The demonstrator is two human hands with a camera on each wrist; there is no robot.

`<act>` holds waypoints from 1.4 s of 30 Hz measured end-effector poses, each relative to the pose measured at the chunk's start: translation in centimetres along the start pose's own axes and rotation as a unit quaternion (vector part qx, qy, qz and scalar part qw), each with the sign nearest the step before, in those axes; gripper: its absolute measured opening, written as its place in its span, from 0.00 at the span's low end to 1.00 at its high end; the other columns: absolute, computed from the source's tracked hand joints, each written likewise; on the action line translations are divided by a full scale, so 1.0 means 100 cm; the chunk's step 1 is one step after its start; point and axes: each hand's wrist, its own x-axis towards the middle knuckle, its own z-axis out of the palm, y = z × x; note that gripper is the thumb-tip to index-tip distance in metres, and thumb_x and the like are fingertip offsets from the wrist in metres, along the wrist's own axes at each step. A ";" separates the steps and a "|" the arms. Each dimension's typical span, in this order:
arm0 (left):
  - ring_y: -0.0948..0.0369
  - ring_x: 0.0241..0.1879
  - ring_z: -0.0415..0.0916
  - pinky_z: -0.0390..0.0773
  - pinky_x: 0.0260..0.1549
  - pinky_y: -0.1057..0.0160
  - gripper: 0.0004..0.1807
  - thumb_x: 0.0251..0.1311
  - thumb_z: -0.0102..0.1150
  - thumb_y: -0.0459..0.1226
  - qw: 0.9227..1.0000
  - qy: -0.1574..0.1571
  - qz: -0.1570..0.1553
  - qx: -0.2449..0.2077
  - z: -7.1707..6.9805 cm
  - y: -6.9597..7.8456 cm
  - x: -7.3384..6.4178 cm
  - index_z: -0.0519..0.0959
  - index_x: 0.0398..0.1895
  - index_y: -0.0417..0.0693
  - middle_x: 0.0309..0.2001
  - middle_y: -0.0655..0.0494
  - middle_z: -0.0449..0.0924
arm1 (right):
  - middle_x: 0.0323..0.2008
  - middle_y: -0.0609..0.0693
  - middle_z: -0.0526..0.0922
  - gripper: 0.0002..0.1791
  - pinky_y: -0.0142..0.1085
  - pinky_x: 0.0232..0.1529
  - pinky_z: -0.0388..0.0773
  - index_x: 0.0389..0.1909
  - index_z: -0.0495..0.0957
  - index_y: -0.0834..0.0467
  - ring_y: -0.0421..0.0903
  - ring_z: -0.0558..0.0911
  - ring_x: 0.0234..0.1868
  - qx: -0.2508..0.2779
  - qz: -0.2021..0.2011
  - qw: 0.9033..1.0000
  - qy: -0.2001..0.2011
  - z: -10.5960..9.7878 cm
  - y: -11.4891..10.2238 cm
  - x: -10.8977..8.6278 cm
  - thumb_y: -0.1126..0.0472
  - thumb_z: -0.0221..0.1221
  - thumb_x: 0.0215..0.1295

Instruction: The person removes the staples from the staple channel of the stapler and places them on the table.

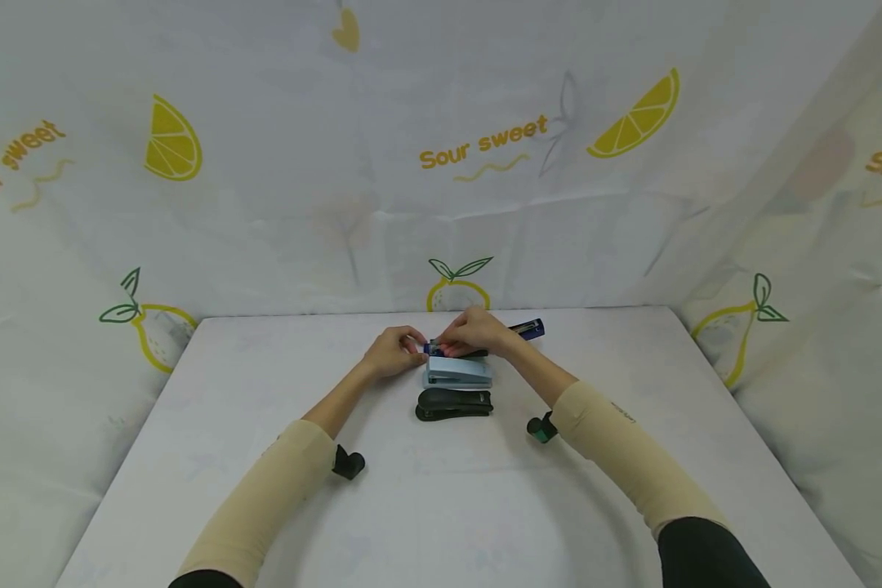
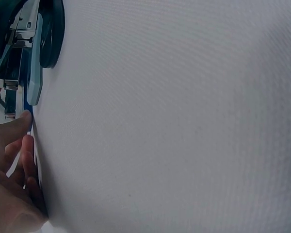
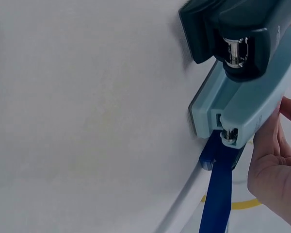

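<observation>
A dark blue stapler (image 1: 527, 329) lies at the back of the row, its blue top swung far open toward the right. At its left end my left hand (image 1: 391, 351) holds the base; in the left wrist view the thumb (image 2: 14, 127) presses the blue edge from above. My right hand (image 1: 474, 331) bends over the middle of this stapler, fingertips down at its opened part. What those fingertips pinch, if anything, is hidden. Directly in front sits a light blue stapler (image 1: 459, 373), closed. In the right wrist view it covers part of the right hand's fingers.
Nearest to me in the row lies a black stapler (image 1: 454, 403), just in front of the light blue one. The white table (image 1: 441, 506) ends at the back against a white cloth (image 1: 301, 245) printed with lemons. Wrist cameras hang below both sleeves.
</observation>
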 end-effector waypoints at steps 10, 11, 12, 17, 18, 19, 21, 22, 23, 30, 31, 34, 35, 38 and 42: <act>0.63 0.32 0.71 0.69 0.38 0.65 0.16 0.67 0.73 0.37 1.000 0.001 -0.006 0.006 0.002 0.001 0.001 0.85 0.54 0.41 0.32 0.54 0.81 | 0.36 0.51 0.92 0.17 0.40 0.51 0.90 0.55 0.86 0.70 0.39 0.91 0.34 0.011 -0.003 1.000 0.003 -0.022 -0.003 -0.017 0.60 0.63 0.78; 0.63 0.32 0.71 0.69 0.38 0.65 0.16 0.67 0.73 0.37 1.000 0.000 -0.007 0.006 0.002 0.001 0.001 0.85 0.54 0.41 0.32 0.55 0.81 | 0.37 0.51 0.92 0.17 0.40 0.51 0.90 0.56 0.86 0.70 0.39 0.91 0.34 0.018 -0.003 1.000 0.004 -0.024 -0.002 -0.018 0.60 0.63 0.79; 0.63 0.32 0.71 0.69 0.39 0.65 0.16 0.67 0.73 0.37 1.000 0.000 -0.008 0.007 0.003 0.001 0.001 0.85 0.54 0.41 0.32 0.55 0.81 | 0.38 0.52 0.92 0.17 0.41 0.52 0.90 0.56 0.86 0.70 0.39 0.91 0.34 0.025 -0.002 1.000 0.005 -0.027 -0.002 -0.020 0.60 0.63 0.79; 0.62 0.33 0.72 0.69 0.40 0.64 0.16 0.67 0.73 0.37 1.000 0.001 -0.007 0.007 0.004 0.002 -0.001 0.85 0.54 0.40 0.32 0.54 0.81 | 0.41 0.55 0.92 0.19 0.41 0.54 0.89 0.59 0.83 0.72 0.39 0.91 0.36 0.045 -0.006 0.999 0.005 -0.041 0.002 -0.028 0.61 0.61 0.81; 0.62 0.33 0.72 0.69 0.40 0.64 0.16 0.67 0.73 0.37 1.000 0.002 -0.008 0.007 0.004 0.002 -0.001 0.85 0.54 0.41 0.32 0.54 0.81 | 0.41 0.55 0.92 0.19 0.40 0.53 0.89 0.60 0.82 0.73 0.39 0.91 0.36 0.046 -0.009 0.999 0.004 -0.044 0.003 -0.030 0.61 0.61 0.81; 0.62 0.33 0.72 0.69 0.41 0.64 0.16 0.67 0.73 0.37 1.000 0.002 -0.008 0.007 0.004 0.003 -0.001 0.85 0.54 0.41 0.33 0.54 0.81 | 0.40 0.54 0.92 0.20 0.39 0.53 0.89 0.61 0.81 0.74 0.40 0.91 0.37 0.048 -0.013 0.999 0.003 -0.047 0.003 -0.032 0.61 0.61 0.81; 0.62 0.33 0.72 0.69 0.41 0.64 0.16 0.67 0.73 0.37 1.000 0.002 -0.008 0.007 0.004 0.002 -0.001 0.85 0.54 0.41 0.33 0.53 0.81 | 0.39 0.53 0.92 0.22 0.37 0.51 0.90 0.62 0.80 0.76 0.40 0.91 0.37 0.048 -0.017 0.999 0.003 -0.053 0.004 -0.037 0.61 0.61 0.81; 0.62 0.33 0.72 0.69 0.41 0.64 0.16 0.67 0.73 0.37 1.000 0.002 -0.008 0.006 0.004 0.002 -0.001 0.85 0.54 0.41 0.33 0.53 0.81 | 0.39 0.53 0.92 0.22 0.36 0.49 0.90 0.62 0.79 0.77 0.40 0.91 0.37 0.048 -0.017 0.999 0.004 -0.056 0.005 -0.040 0.61 0.61 0.81; 0.62 0.33 0.72 0.69 0.41 0.64 0.16 0.67 0.73 0.37 1.000 0.002 -0.009 0.006 0.004 0.002 -0.001 0.85 0.54 0.41 0.33 0.53 0.81 | 0.39 0.53 0.92 0.22 0.35 0.48 0.90 0.62 0.79 0.77 0.40 0.91 0.37 0.048 -0.017 0.999 0.005 -0.059 0.005 -0.042 0.61 0.61 0.81; 0.62 0.34 0.72 0.69 0.41 0.64 0.15 0.67 0.72 0.36 1.000 0.005 -0.006 0.010 0.004 0.003 -0.002 0.85 0.54 0.40 0.33 0.53 0.81 | 0.42 0.54 0.93 0.22 0.36 0.50 0.90 0.63 0.78 0.77 0.42 0.93 0.41 0.054 -0.012 0.998 0.017 -0.078 0.014 -0.060 0.63 0.61 0.80; 0.62 0.34 0.72 0.69 0.41 0.64 0.15 0.67 0.72 0.36 1.000 0.005 -0.005 0.009 0.004 0.003 -0.002 0.85 0.54 0.40 0.33 0.53 0.81 | 0.42 0.54 0.93 0.21 0.36 0.50 0.90 0.63 0.78 0.77 0.42 0.93 0.41 0.058 -0.012 0.998 0.018 -0.081 0.016 -0.063 0.63 0.61 0.80; 0.62 0.33 0.71 0.69 0.41 0.65 0.15 0.67 0.73 0.36 1.000 0.005 -0.004 0.010 0.004 0.003 -0.003 0.85 0.54 0.40 0.33 0.53 0.81 | 0.40 0.51 0.93 0.21 0.33 0.47 0.89 0.63 0.77 0.78 0.42 0.93 0.42 0.062 -0.012 0.998 0.018 -0.088 0.023 -0.072 0.64 0.60 0.81; 0.62 0.33 0.71 0.69 0.41 0.65 0.15 0.67 0.73 0.36 1.000 0.006 -0.004 0.012 0.004 0.004 -0.003 0.85 0.54 0.40 0.32 0.53 0.81 | 0.39 0.50 0.93 0.22 0.32 0.47 0.89 0.64 0.76 0.79 0.41 0.93 0.42 0.063 -0.012 0.998 0.018 -0.091 0.025 -0.075 0.65 0.59 0.81; 0.62 0.33 0.71 0.69 0.41 0.65 0.15 0.67 0.73 0.35 1.000 0.007 -0.006 0.014 0.003 0.004 -0.004 0.85 0.54 0.40 0.33 0.53 0.82 | 0.41 0.51 0.93 0.23 0.33 0.49 0.89 0.65 0.74 0.80 0.40 0.92 0.43 0.061 -0.013 0.998 0.015 -0.098 0.032 -0.084 0.65 0.58 0.82; 0.62 0.33 0.71 0.68 0.41 0.65 0.16 0.67 0.73 0.36 1.000 0.007 -0.008 0.015 0.003 0.005 -0.004 0.85 0.54 0.40 0.33 0.52 0.82 | 0.42 0.51 0.93 0.23 0.34 0.51 0.89 0.65 0.73 0.81 0.39 0.92 0.43 0.054 -0.009 0.998 0.012 -0.108 0.040 -0.096 0.64 0.57 0.83</act>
